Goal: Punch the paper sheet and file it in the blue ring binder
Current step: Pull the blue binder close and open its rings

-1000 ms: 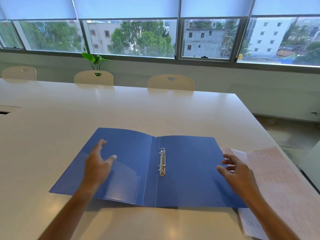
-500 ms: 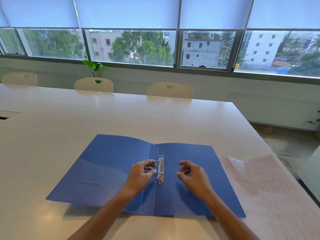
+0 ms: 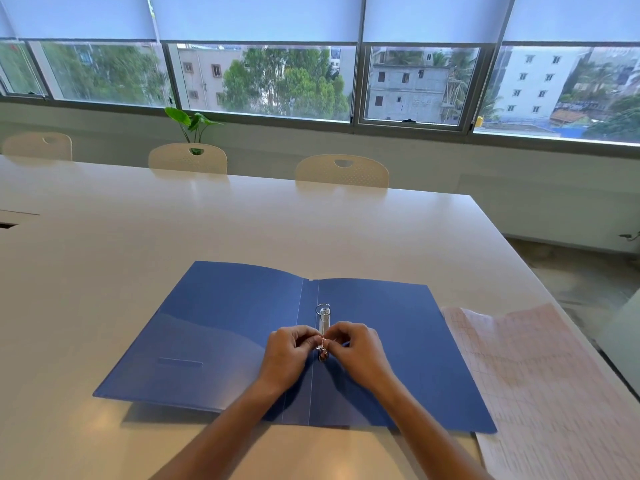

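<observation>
Blue ring binder [image 3: 221, 334] lies open and flat on the white table [image 3: 173, 237], its inner left cover bare. At its spine, left hand [image 3: 289, 351] and right hand [image 3: 358, 353] meet over the near ring of the metal ring mechanism [image 3: 324, 320], fingers of both curled and pinching that ring from either side. Paper sheet [image 3: 540, 386] lies flat just right of the binder, its left edge touching the cover.

Both hands, left [image 3: 289, 355] and right [image 3: 360, 351], pinch the near metal ring [image 3: 322, 341] of the open blue ring binder [image 3: 221, 327] on the white tabletop [image 3: 207, 230].
</observation>
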Available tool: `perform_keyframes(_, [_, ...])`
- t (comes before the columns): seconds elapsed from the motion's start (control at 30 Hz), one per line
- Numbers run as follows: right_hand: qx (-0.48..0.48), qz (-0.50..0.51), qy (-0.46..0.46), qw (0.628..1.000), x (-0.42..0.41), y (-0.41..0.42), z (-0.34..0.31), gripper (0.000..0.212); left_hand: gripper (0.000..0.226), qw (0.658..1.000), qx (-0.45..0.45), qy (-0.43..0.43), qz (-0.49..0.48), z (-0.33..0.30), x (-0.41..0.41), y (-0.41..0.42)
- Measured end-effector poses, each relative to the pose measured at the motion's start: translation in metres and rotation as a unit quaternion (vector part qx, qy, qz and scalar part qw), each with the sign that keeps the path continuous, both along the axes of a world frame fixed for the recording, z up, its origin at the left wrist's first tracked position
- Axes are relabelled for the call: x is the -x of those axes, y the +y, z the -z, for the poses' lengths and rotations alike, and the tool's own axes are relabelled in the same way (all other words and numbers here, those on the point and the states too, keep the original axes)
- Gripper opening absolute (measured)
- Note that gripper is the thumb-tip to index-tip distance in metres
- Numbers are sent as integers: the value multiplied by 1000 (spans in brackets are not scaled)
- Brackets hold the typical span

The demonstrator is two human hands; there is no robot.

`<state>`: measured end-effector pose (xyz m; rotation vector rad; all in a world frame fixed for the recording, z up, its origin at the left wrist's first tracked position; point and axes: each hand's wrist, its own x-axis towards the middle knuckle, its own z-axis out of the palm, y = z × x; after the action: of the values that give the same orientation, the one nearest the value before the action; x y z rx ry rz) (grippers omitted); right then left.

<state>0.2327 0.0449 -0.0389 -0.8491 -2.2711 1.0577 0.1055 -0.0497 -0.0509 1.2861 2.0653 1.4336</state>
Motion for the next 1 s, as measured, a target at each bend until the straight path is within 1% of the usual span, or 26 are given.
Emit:
perform_keyframes(0.37, [35, 9, 31, 999, -3, 2, 11, 4, 10, 1000, -15, 17, 12, 5, -5, -2])
perform_keyframes(0.43, [26, 8, 29, 999, -3, 3, 12, 3, 7, 1000, -18, 19, 16, 7, -6, -2])
perform_keyframes(0.63, [-8, 17, 24, 1000, 0, 1, 17, 6, 10, 999, -26, 22, 11, 7, -5, 0])
perform_keyframes(1.0, [-47, 25, 10, 999, 1, -1, 17, 14, 15, 998, -18, 61, 13, 5, -6, 2])
